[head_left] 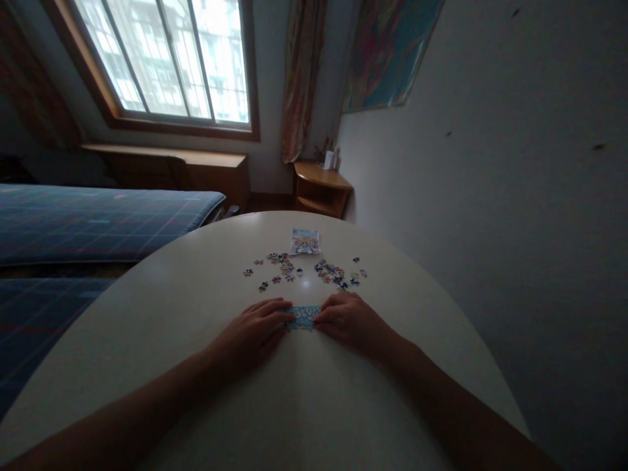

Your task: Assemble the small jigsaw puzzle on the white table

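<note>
A joined strip of light-blue jigsaw puzzle pieces lies flat on the white table, between my two hands. My left hand has its fingertips pressed on the strip's left end. At the right end, the fingers of my right hand are closed in a pinch. Loose puzzle pieces are scattered beyond my left hand, and another cluster of pieces lies beyond my right. Farther back rests a small square printed picture; whether it is a card or a packet is unclear.
The round table edge curves away at both sides. To the left are blue plaid mattresses. A wooden corner shelf and a desk stand beyond the table, below a window. A pale wall runs along the right.
</note>
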A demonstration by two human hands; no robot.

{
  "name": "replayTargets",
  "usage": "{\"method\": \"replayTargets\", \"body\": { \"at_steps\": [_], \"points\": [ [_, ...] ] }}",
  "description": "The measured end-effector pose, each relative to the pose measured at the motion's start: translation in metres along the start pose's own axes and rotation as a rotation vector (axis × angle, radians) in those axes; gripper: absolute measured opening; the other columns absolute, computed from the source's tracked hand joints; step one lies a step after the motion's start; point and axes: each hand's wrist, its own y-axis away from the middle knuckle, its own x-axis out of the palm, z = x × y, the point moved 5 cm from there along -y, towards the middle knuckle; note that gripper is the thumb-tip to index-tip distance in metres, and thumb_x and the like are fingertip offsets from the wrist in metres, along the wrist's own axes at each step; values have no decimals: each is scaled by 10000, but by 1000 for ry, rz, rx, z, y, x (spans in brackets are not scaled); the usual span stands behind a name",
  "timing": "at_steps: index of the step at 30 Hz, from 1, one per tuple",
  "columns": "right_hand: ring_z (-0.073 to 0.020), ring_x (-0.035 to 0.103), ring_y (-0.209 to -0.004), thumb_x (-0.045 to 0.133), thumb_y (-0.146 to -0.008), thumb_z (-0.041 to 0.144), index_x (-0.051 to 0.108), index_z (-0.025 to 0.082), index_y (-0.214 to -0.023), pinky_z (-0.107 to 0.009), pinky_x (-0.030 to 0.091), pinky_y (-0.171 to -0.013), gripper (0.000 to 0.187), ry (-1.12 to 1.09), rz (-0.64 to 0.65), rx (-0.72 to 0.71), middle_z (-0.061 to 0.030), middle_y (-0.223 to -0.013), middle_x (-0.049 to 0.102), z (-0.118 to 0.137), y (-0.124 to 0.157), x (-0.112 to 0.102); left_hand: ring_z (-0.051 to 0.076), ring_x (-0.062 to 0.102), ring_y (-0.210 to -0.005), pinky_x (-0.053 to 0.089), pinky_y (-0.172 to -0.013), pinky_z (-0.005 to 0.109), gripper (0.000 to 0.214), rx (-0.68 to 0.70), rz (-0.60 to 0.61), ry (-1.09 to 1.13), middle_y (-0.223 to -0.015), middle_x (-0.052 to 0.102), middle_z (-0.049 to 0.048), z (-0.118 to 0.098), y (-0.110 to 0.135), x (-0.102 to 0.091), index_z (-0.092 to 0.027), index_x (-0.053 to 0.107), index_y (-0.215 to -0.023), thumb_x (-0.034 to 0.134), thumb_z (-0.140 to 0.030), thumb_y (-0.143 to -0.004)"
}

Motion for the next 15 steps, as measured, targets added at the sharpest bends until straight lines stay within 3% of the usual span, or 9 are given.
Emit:
{"method": "replayTargets", "body": {
  "at_steps": [15],
  "points": [
    [-186,648,-853,648,-915,221,745,238,-962,-335,412,-823,109,219,73,-76,-30,-928,735,16,2,-4,248,526,-1298,460,-1084,479,325,-21,23,-10,-1383,590,64,0,0,0,-235,628,-1239,467,-184,-961]
  ]
}}
